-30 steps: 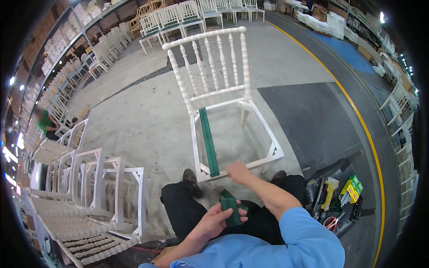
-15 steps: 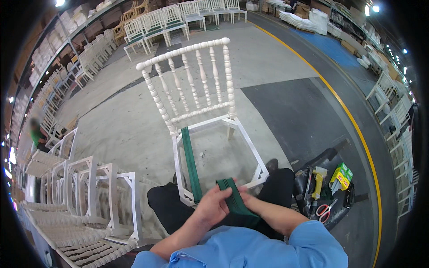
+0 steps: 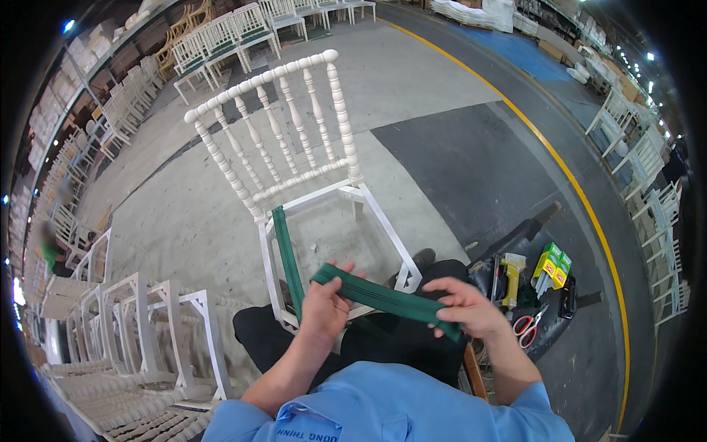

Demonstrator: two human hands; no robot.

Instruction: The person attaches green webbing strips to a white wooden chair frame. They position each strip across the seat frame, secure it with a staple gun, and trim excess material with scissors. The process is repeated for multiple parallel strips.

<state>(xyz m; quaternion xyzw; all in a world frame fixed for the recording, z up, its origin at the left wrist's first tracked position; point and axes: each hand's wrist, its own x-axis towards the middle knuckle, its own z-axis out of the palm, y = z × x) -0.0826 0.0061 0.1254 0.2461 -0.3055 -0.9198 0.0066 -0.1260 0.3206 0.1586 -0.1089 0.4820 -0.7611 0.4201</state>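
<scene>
Green webbing strap [image 3: 383, 297] stretched between left hand [image 3: 324, 306] and right hand [image 3: 465, 308], each grip pinching one end. White chair frame [image 3: 294, 169] at twelve o'clock; yellow stapler [image 3: 509, 276] at three o'clock.

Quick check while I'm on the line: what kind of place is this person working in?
Most likely a chair workshop or warehouse. Finished white chairs line the concrete floor, bare frames are stacked alongside, and both hands stretch green webbing before a seatless chair, tools nearby.

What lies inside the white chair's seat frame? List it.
One green strap runs front to back along the left of the seat frame; the rest shows bare floor. The hands cover its front rail.
</scene>
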